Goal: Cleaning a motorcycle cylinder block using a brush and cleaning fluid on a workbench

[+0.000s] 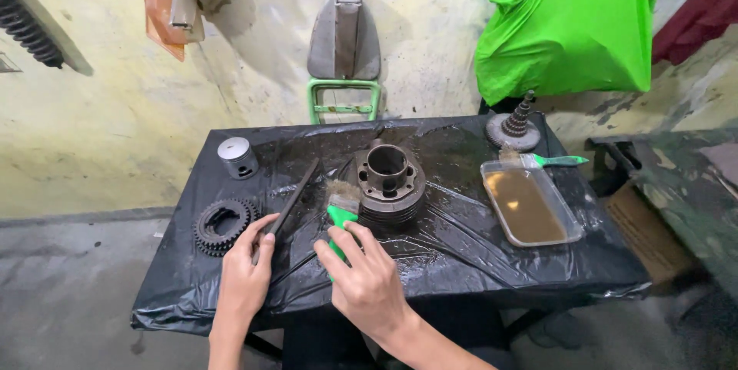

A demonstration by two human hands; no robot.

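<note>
A piston point(237, 156), gear stack point(516, 125) and green cloth point(569, 24).

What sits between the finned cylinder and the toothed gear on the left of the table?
In the head view, a long dark file lies slanted between the cylinder and the gear, with the left hand on its near end.

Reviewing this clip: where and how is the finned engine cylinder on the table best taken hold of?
Probably from above, by the smooth upper collar of the finned engine cylinder. It stands upright, bore open to the top, and the thin stacked fins below offer poorer purchase. The paintbrush blocks its left flank, so the right side is freer.
</note>
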